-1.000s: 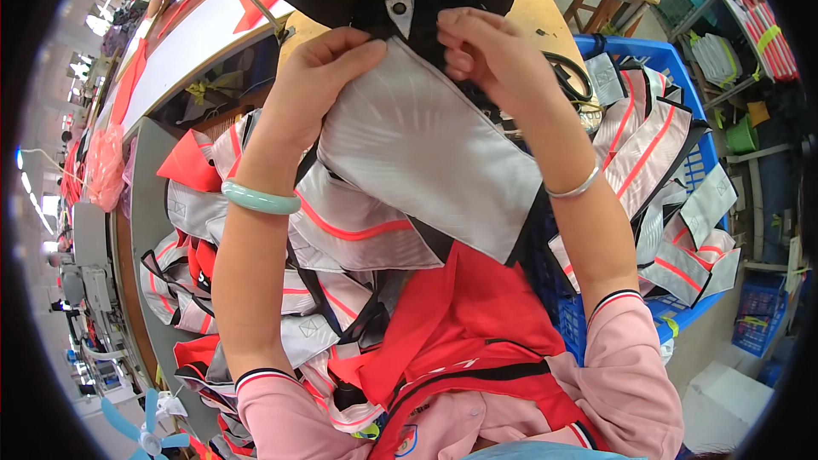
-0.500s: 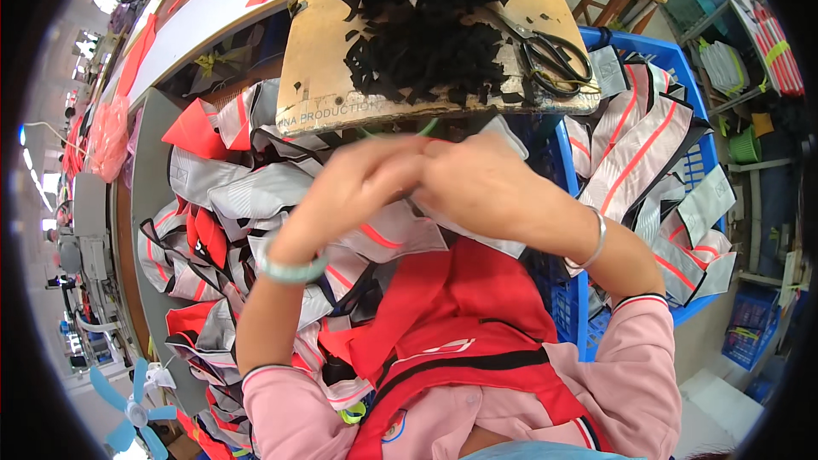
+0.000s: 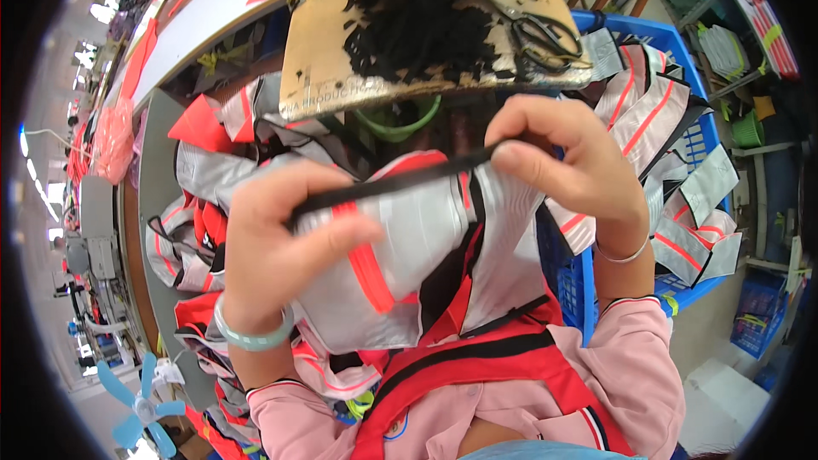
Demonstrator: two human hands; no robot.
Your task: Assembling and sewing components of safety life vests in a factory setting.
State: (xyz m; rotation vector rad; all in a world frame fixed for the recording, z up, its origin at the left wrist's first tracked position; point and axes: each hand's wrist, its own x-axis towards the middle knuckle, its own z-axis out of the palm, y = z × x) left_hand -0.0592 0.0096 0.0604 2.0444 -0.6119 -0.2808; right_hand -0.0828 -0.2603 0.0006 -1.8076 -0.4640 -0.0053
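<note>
Both bare hands are on a grey cloth (image 3: 409,234) with orange-red stripes, which is in front of the person's chest, just above the lap. The left hand (image 3: 273,234) is closed on the left end of its upper edge, thumb laid across the front and fingers behind (that hand is blurred, so the exact grip is hard to make out). The right hand (image 3: 575,158) pinches the other end between thumb and fingers. Between them a black edging (image 3: 405,181) runs nearly straight, slanting up toward the right, and the cloth hangs below it, its lower part in front of a red apron (image 3: 477,365). The left wrist wears a pale green bangle (image 3: 254,337), the right wrist a thin silver bracelet (image 3: 626,257). Beyond the hands, a wooden board (image 3: 317,43) bears a heap of black scraps (image 3: 417,47), with black-handled scissors (image 3: 545,41) at its right side. A green bowl (image 3: 402,129) shows partly under the board's near edge. To the left lies a pile of grey and red pieces (image 3: 204,172); to the right, a blue basket (image 3: 582,290) is filled with similar striped pieces (image 3: 643,123), some draped over its rim.
</note>
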